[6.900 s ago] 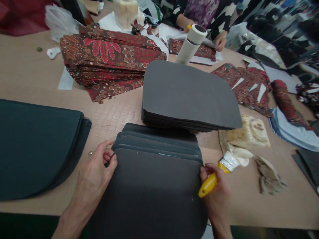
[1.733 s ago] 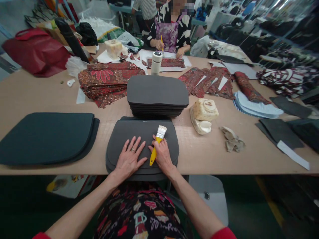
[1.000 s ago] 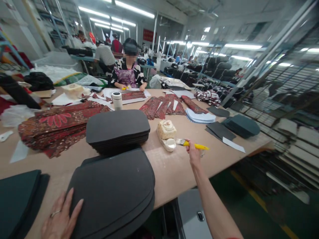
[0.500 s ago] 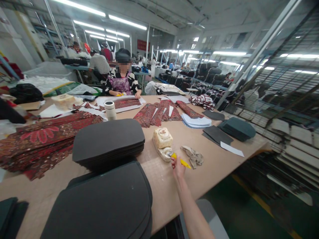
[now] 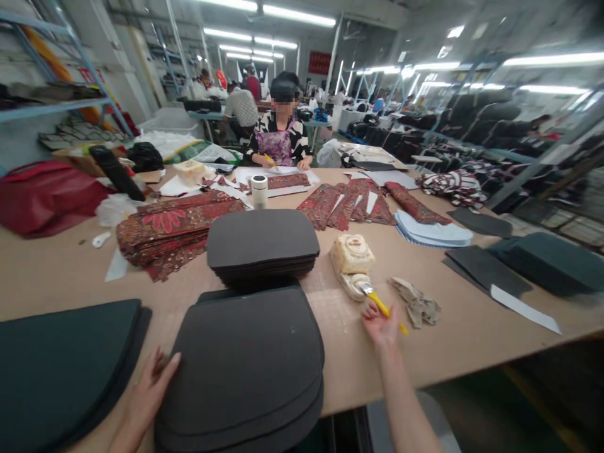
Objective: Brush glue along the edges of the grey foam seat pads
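My right hand [image 5: 381, 322] is closed around a yellow-handled brush [image 5: 378, 303], whose bristle end rests at the low front part of a cream, crusted glue container [image 5: 353, 255]. Just right of it lies a crumpled beige cloth [image 5: 418, 303]. At the left edge of a large stack of dark rounded panels [image 5: 250, 358] is my left hand [image 5: 153, 384], its fingers apart and holding nothing. Behind that stack sits a smaller stack of dark panels [image 5: 263, 242]. More dark green panels [image 5: 66, 365] lie at the far left.
Across the table [image 5: 344, 365], a person [image 5: 280, 135] works with a yellow tool. Red patterned fabric [image 5: 174, 226] lies left, near a white cup [image 5: 259, 192]. Patterned pieces [image 5: 349, 204], light blue sheets [image 5: 431, 229] and dark sheets [image 5: 488, 267] lie on the right.
My left hand has come into view beside the large stack. The view has turned left, showing more of the table's left side. The brush stays in my right hand at the container.
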{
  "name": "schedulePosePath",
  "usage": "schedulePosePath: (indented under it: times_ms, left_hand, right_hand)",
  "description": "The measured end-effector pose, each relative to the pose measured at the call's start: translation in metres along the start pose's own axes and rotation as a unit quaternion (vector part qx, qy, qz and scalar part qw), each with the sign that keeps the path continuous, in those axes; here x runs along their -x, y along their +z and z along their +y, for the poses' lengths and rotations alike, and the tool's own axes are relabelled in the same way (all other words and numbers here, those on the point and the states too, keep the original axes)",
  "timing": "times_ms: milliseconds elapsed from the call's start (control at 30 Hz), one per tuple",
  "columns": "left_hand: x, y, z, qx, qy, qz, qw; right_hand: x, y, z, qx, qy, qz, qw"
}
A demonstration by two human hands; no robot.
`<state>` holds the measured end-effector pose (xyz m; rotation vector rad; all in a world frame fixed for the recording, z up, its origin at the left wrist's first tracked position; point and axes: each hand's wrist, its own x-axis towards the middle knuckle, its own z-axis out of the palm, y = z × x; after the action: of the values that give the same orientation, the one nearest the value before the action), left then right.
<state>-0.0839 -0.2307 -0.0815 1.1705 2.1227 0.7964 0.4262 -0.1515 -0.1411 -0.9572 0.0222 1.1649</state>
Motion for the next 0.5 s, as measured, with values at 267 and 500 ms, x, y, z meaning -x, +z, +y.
schedulePosePath:
  times_ms: [267, 500]
  left_hand:
    - [-0.008, 0.000, 0.026, 0.050, -0.115, -0.060, 0.990]
    - [-0.012, 0.000, 0.035, 0.080, -0.134, -0.080, 0.985]
  right_hand:
    - [0.029, -0.017, -0.003, 0.061, 0.092, -0.026, 0.994]
    - [0.080, 0.011, 0.045, 0.435, 0.051, -0.083, 0.895]
